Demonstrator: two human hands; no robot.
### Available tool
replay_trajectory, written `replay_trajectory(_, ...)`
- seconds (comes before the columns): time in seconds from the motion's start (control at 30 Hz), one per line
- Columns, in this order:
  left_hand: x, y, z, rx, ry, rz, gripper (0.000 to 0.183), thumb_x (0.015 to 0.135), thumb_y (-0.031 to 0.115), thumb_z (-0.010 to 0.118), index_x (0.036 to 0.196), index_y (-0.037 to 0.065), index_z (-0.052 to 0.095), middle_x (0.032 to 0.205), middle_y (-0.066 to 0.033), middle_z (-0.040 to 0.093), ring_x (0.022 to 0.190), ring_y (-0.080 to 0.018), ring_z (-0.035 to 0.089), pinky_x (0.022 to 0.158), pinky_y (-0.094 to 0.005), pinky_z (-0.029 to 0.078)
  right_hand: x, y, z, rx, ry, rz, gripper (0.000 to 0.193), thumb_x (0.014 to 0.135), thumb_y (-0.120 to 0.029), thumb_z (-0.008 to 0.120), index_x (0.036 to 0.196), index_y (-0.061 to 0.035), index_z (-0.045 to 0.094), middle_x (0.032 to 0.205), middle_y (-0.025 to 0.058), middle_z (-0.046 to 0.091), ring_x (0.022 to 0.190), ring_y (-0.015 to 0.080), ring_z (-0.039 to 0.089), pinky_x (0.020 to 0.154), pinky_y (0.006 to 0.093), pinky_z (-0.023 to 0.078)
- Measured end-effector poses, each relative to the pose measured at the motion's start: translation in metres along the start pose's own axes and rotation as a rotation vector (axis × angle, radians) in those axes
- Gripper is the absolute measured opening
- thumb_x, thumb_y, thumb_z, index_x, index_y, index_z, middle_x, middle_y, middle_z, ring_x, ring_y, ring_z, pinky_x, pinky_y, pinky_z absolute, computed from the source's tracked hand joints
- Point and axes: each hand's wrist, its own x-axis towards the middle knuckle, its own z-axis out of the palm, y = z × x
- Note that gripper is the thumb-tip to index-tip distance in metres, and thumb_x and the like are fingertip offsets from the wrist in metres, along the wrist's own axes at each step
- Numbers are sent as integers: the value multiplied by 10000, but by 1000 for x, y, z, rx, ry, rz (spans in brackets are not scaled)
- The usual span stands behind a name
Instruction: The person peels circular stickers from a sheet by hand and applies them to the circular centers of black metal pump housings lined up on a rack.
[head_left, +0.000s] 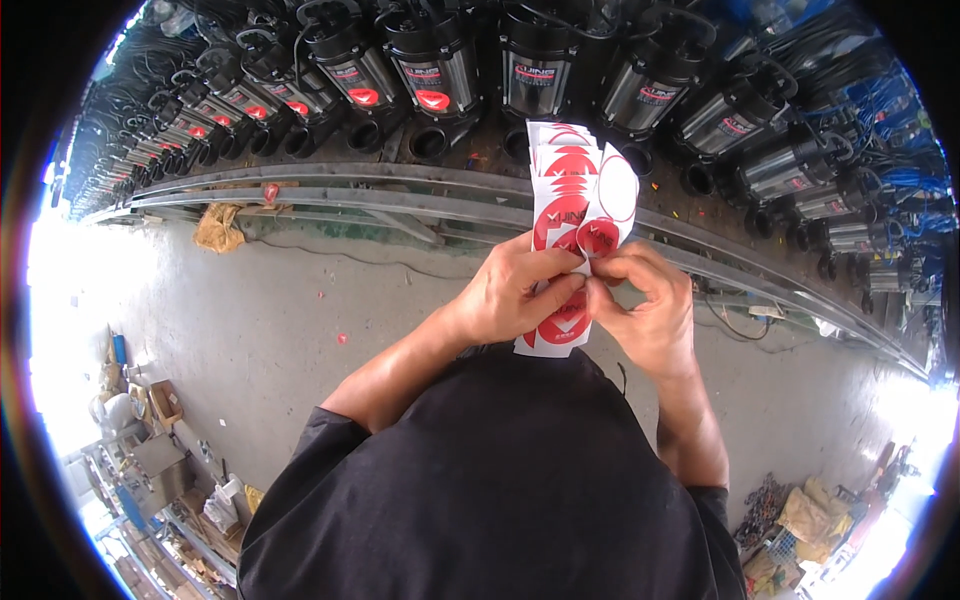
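My left hand (515, 290) grips a fanned stack of white sticker sheets (560, 210) printed with red round labels, its thumb lying across the front. A narrower sticker strip (618, 185) stands in front of the stack at the right, with a bare white circle at its top and a red round sticker (600, 238) below. With thumb and forefinger closed at the lower end of that strip, my right hand (648, 298) almost meets the left thumb. Whether a sticker edge is peeled up between those fingertips is hidden.
Beyond my hands, steel-bodied pumps (432, 75) with black tops stand in a long row. Several at the left carry red round stickers; the pump straight ahead (538, 75) shows none. Metal rails (400, 205) edge their bench. Boxes and a rack (160, 460) are at lower left, sacks (805, 515) at lower right.
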Motion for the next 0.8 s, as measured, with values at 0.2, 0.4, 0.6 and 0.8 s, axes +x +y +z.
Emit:
replay_trajectory(0.2,-2,9,3,11,-15,-16,157,839,27,753,987,8,702,870,-148,691,730,-314,644,654,-404,519,-3,-3,-1,28,-10,26,137,804,48,788,925,12,736,887,95,730,749,213,722,695,307,571)
replay_trajectory(0.4,-3,6,4,7,-12,-9,164,825,31,741,977,3,685,855,-141,683,735,-300,653,637,-410,516,-6,-3,0,24,15,31,153,811,41,785,953,7,741,898,85,730,749,198,717,692,301,569)
replay_trajectory(0.6,-10,3,4,-19,11,-220,162,895,90,712,983,-15,628,818,-156,639,742,-320,612,688,-418,493,-12,-6,8,89,11,-1,228,813,23,816,1029,4,744,971,88,708,793,189,717,688,303,575)
replay_trajectory(0.8,-13,-4,2,-176,14,-221,108,1032,76,585,1045,-20,632,830,-155,638,738,-289,583,702,-387,489,-14,-4,13,85,41,-1,359,805,23,836,1143,4,717,1065,86,660,750,166,651,664,300,556)
